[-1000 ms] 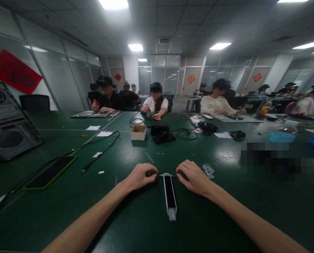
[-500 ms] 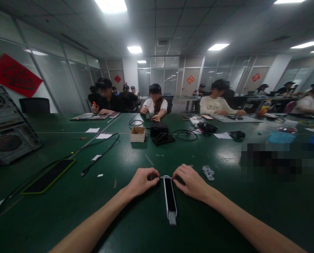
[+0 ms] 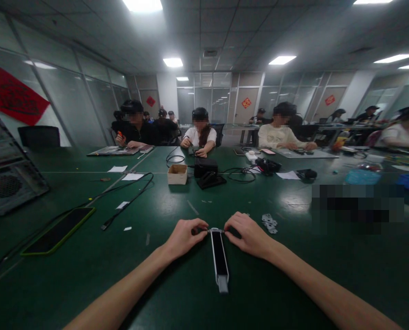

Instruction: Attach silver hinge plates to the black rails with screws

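In front of me a long, narrow device [image 3: 220,256] lies on the green table, with a black face, a pale frame and a grey tab at its near end. At its far end, my left hand [image 3: 187,237] is closed in a pinch by the left corner. My right hand [image 3: 247,233] pinches by the right corner in the same way. Something thin and metallic shows at the fingertips, too small to name. Just right of my right hand lie some small grey plates with holes [image 3: 269,223].
A phone with a green edge [image 3: 58,231] and a black cable [image 3: 128,201] lie left. Farther off stand a small open box [image 3: 177,175] and a black box-shaped item [image 3: 206,168]. A computer case [image 3: 10,169] is at far left. Several people sit across the table.
The whole view has shifted slightly, so things appear a little farther left. Both hands keep their pinch at the device's far end, with hardly any visible movement.
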The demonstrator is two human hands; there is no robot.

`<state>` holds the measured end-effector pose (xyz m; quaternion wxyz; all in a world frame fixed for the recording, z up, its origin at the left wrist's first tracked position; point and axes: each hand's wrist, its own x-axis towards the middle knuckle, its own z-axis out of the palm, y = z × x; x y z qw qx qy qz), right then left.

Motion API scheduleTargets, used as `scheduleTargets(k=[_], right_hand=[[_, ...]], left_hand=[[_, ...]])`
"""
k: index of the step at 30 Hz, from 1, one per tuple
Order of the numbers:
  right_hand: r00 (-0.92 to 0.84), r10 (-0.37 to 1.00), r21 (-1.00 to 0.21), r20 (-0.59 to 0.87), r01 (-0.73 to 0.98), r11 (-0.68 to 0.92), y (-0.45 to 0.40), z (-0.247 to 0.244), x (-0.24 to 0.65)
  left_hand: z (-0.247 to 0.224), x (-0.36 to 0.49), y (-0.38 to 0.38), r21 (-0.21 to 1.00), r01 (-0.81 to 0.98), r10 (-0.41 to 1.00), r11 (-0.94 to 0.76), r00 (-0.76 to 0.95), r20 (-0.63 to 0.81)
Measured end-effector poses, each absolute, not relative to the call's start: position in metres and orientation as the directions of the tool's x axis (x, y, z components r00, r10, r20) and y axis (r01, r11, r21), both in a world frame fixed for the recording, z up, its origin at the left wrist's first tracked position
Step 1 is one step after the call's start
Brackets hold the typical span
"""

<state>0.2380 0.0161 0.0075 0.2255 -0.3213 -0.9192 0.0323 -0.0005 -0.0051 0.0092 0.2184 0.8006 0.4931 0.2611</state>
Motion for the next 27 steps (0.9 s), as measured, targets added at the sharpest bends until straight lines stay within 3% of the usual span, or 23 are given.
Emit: scheduleTargets(k=[4,8,16,27], right_hand=[[-0.633,0.636,-0.096,0.442,0.671,0.735,0.032,0.011,0.257],[-0.589,0.713,-0.033,0.379,0.762,0.647,0.045,0.012,0.277],[-0.600,0.772,-0.130,0.209,0.765,0.630,0.047,0.006,0.277],[-0.483,0.874,-0.123,0.046,0.866,0.485,0.045,0.009,0.263]], left_hand=[[0.010,-0.002,-0.005,0.585,0.683,0.896,-0.438,0.387,0.218],[0.007,-0.005,-0.003,0.563,0.688,0.886,-0.457,0.406,0.223],[0.000,-0.007,0.000,0.575,0.655,0.867,-0.491,0.434,0.246],[0.012,-0.004,-0.005,0.549,0.677,0.863,-0.490,0.466,0.195]])
